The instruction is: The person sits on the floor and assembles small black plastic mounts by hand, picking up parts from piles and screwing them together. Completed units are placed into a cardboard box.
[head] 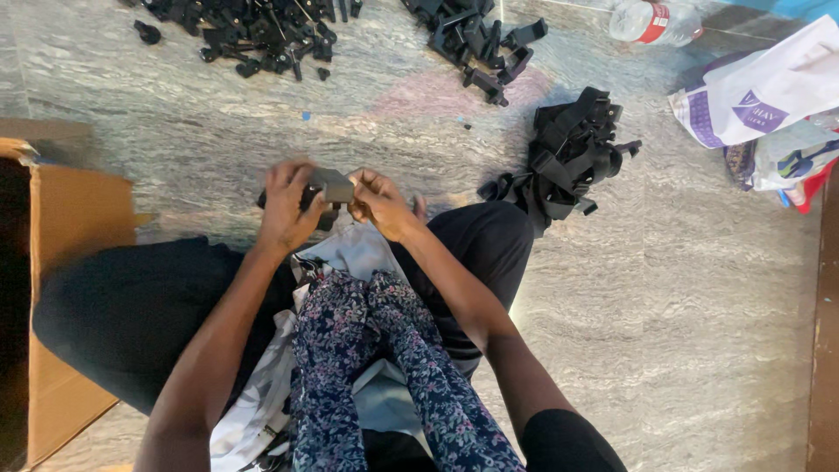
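I'm looking down at a grey marbled stone floor (pixel 682 288), glossy under soft light; a cardboard box (pixel 74 262) sits left, maybe a wooden edge (pixel 826 350) far right.

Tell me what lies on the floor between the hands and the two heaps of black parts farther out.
In the head view, mostly bare grey stone floor separates the hands' black part from the heaps; only a few tiny specks lie there.

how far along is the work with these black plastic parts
Possibly done: a bundle of black strapped pieces lies by the person's knee. In hand: the left hand and right hand both grip one dark grey block-shaped part. Left: two heaps of loose black parts on the floor.
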